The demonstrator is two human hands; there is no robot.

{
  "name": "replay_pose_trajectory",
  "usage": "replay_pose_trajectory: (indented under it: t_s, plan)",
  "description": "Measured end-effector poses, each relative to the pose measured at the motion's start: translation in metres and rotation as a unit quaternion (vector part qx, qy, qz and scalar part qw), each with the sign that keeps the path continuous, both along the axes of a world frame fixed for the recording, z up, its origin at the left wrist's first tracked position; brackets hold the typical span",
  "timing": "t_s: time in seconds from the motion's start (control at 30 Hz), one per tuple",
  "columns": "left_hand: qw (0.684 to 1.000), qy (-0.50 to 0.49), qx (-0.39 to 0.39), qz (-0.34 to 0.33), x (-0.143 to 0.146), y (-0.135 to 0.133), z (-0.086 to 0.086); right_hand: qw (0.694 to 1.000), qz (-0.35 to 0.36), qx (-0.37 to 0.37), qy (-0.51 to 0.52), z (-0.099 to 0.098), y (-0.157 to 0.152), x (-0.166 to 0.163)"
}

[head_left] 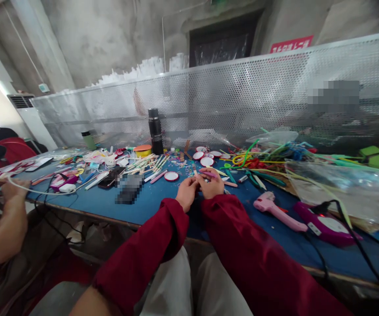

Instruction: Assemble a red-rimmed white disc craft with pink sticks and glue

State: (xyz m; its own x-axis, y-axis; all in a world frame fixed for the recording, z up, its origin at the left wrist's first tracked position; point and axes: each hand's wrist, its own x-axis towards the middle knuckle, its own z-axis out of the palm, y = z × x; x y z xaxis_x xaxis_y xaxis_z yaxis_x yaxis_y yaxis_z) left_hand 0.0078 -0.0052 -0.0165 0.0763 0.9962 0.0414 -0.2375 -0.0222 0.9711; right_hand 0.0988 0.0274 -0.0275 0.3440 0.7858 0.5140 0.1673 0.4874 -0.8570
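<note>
Above the blue tabletop (94, 202), midway along the seated person's side, a slender pink stick (210, 174) sits in the closed fingers of the right hand (213, 186), while the left hand (187, 194) curls against it, whatever it may grip too small to tell. Just beyond lie round white lids with red rims (207, 161), with a black cylindrical bottle (155, 134) standing behind to the left. Rightward, a pink plastic glue gun (280, 213) and a corded purple power block (326, 224) crowd the surface, beside clear plastic sheeting (350, 188).
</note>
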Motion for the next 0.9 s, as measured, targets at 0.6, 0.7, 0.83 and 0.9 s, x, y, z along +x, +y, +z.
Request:
replay_pose_trajectory:
  t_s: [0.6,0.7,0.83,0.9]
  plan:
    - [0.999,0.013,-0.006,0.051,-0.021,0.007,0.006,0.997,0.000,0.061,0.039,0.022,-0.015,0.008]
    - [0.999,0.028,0.001,0.046,-0.021,0.009,0.005,0.996,-0.035,0.084,-0.023,0.024,-0.021,0.006]
    - [0.998,0.051,0.016,0.035,-0.021,0.009,0.004,0.992,-0.046,0.087,-0.080,0.029,-0.028,0.003]
    - [0.997,0.060,0.022,0.034,-0.020,0.009,0.003,0.992,-0.040,0.086,-0.089,0.029,-0.029,0.002]
